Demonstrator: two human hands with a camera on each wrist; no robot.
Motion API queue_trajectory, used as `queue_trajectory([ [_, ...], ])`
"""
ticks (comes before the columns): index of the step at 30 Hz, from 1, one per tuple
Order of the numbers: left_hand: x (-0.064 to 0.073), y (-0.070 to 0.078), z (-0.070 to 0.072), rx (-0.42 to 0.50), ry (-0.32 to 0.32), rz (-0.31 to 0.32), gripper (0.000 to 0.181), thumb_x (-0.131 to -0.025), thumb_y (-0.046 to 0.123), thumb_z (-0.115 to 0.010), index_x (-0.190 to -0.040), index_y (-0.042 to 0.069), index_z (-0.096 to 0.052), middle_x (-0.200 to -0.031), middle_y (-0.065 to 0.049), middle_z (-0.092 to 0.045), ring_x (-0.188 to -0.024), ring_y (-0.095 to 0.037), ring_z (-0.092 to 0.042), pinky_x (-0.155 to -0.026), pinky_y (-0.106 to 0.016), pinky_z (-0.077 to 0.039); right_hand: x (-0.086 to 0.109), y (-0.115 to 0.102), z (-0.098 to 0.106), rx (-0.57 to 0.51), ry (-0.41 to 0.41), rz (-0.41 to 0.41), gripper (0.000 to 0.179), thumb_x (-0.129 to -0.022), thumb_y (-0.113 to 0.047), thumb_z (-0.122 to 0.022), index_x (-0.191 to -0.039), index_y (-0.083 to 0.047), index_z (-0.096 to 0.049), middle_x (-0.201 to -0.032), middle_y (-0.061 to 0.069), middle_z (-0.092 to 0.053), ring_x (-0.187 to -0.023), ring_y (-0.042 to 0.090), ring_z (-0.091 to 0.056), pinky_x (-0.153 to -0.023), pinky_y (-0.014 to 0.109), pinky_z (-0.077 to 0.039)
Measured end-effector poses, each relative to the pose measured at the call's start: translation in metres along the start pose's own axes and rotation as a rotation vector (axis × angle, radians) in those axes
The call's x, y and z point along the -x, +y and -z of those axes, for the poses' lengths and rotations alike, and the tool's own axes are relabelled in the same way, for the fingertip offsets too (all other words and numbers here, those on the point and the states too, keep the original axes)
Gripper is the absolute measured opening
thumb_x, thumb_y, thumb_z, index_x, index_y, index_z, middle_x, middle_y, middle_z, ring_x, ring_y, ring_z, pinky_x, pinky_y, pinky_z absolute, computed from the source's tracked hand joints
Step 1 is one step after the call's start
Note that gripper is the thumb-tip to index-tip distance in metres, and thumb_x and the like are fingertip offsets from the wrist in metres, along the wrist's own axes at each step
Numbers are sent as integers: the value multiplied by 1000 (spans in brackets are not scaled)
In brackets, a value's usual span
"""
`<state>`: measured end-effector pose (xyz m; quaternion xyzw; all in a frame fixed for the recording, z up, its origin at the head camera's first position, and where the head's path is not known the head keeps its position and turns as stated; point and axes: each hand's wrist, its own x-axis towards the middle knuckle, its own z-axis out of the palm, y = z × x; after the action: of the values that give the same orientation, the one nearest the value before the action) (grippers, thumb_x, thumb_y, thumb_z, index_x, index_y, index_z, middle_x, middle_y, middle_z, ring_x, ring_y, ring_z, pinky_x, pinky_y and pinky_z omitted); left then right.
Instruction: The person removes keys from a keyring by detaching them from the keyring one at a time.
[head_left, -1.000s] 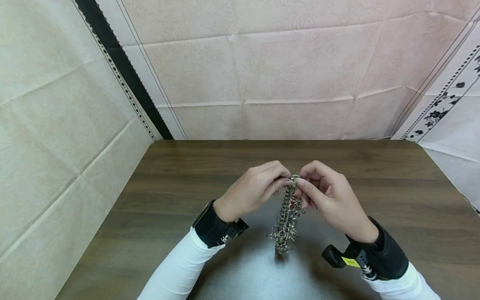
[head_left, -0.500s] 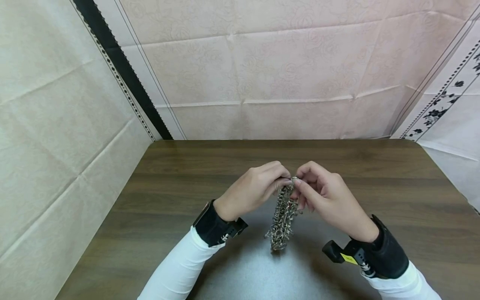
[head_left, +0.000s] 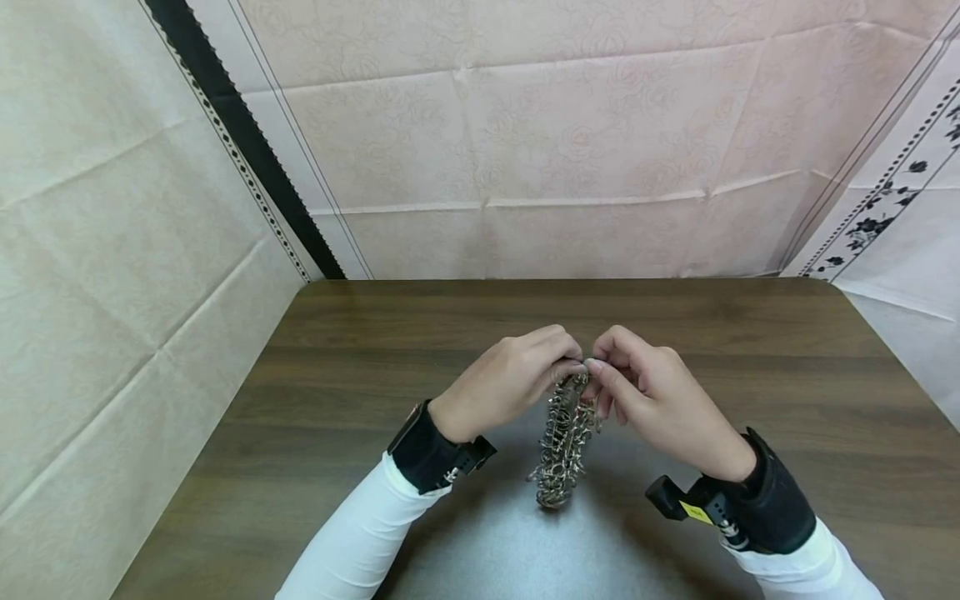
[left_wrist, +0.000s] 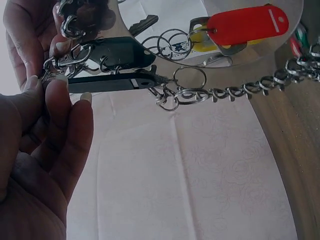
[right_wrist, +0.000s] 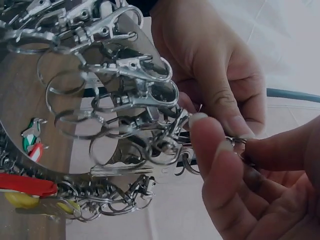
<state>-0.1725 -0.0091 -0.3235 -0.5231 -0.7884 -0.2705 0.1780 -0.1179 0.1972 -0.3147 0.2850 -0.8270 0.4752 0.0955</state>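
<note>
A bundle of metal swivel clasps and split rings [head_left: 558,442] hangs below both hands over the table. Its top is hidden by fingers. My left hand [head_left: 513,371] pinches the bundle's top end, thumb against forefinger. My right hand [head_left: 652,392] meets it there, thumb and forefinger pinching a small metal ring at the same spot. In the left wrist view, a black strip [left_wrist: 110,82] and a dark green piece [left_wrist: 122,52] extend from the clasp at the fingertips. Beyond them are a red key tag [left_wrist: 245,25] and a key [left_wrist: 144,25]. Rows of clasps [right_wrist: 135,95] fill the right wrist view.
A brown wood-grain table [head_left: 375,333] lies under the hands, with a shiny greyish patch near its front. Pale cloth [head_left: 585,150] rises behind the table, and more cloth [head_left: 112,250] hangs at the left. Black camera straps [head_left: 431,450] wrap both wrists.
The bundle's lower end has swung a little to the left. My right hand has shifted slightly left, closer to my left hand, and the ring at the top is now covered by fingers.
</note>
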Motion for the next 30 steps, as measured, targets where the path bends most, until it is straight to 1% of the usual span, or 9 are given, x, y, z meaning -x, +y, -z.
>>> queue_trajectory([
  [3, 0, 0, 0, 5, -4, 4, 5, -101, 8, -61, -103, 6, -64, -94, 0, -61, -78, -4, -53, -73, -10, -45, 0, 1, 0, 39, 27, 8, 9, -101, 0, -57, -96, -7, -58, -73, -1, -63, -57, 5, -57, -49, 25, -49],
  [6, 1, 0, 0, 6, -8, 1, 4, -101, 9, -62, -103, 6, -64, -94, 0, -61, -78, -4, -53, -72, -9, -45, -1, 2, -1, 105, 87, 38, 12, -97, 3, -63, -94, -9, -63, -79, -3, -57, -62, 4, -51, -52, 21, -45],
  [8, 1, -1, 0, 0, -11, -5, 5, -101, 9, -62, -103, 6, -64, -94, 0, -61, -77, -4, -52, -72, -9, -45, -1, 2, -1, 138, 114, 48, 13, -96, 3, -65, -92, -10, -65, -79, -5, -54, -62, 4, -48, -52, 20, -42],
  [10, 0, 0, -1, -4, -11, -7, 5, -101, 9, -62, -103, 6, -64, -95, 1, -61, -78, -4, -52, -73, -9, -45, -1, 1, -1, 150, 120, 42, 14, -96, 3, -65, -92, -10, -66, -77, -6, -52, -60, 3, -45, -52, 20, -39],
  [14, 0, 0, -1, -13, -1, 7, 5, -102, 10, -61, -104, 7, -65, -96, 1, -63, -80, -4, -54, -75, -10, -46, 0, 0, -1, 135, 95, 4, 14, -99, 0, -61, -91, -11, -62, -67, -7, -51, -54, 2, -42, -48, 21, -37],
  [18, 1, -2, 1, 0, 7, 31, 5, -102, 10, -61, -104, 7, -65, -96, 1, -63, -81, -4, -55, -76, -11, -47, 0, 1, -2, 123, 87, 6, 13, -100, 1, -59, -91, -9, -60, -66, -6, -50, -54, 2, -44, -48, 21, -38],
  [24, 0, -2, 5, 50, 4, 58, 6, -100, 11, -63, -106, 8, -65, -97, 2, -65, -83, -3, -57, -77, -11, -47, 1, 1, -4, 88, 118, 25, 10, -99, 3, -59, -92, -4, -60, -67, -2, -55, -59, 4, -53, -51, 21, -43],
  [30, 0, -1, 6, 44, 4, 75, 7, -99, 10, -64, -106, 8, -66, -97, 2, -66, -82, -3, -57, -75, -12, -47, 0, 1, -6, 57, 136, 22, 9, -99, 3, -59, -93, -3, -60, -67, 3, -55, -59, 5, -52, -51, 20, -43],
])
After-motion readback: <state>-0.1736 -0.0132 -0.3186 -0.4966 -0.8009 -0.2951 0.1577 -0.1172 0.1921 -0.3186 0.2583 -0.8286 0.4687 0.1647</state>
